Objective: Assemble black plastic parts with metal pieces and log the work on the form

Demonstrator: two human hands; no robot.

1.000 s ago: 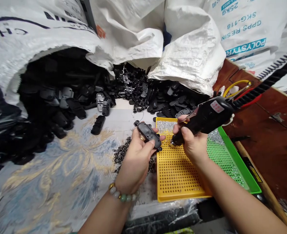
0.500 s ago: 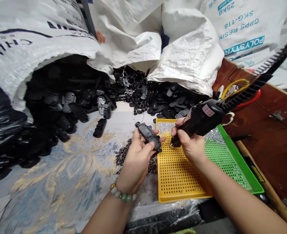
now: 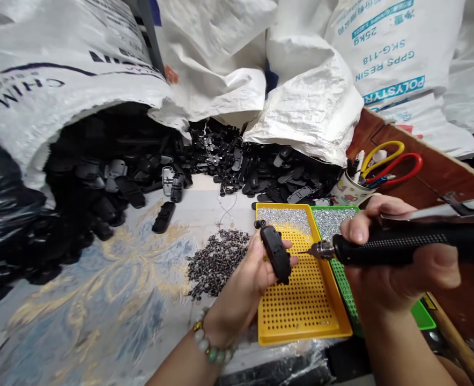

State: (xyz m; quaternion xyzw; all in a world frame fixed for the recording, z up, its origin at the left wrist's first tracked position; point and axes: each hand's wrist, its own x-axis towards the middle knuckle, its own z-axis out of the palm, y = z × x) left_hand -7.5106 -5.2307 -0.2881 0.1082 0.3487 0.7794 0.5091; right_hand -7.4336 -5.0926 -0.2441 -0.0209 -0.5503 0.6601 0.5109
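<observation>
The black casing (image 3: 276, 252) is clamped above the yellow tray (image 3: 301, 303) by the fingers of the left hand (image 3: 250, 273), presumably to be kept steady near the bit (image 3: 302, 252) of the powered driver (image 3: 401, 245), which is gripped by the fingers of the right hand (image 3: 377, 284).

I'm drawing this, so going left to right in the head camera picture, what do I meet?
Black plastic bag, lone black piece, pile of tiny black bits, held black part, power screwdriver.
</observation>
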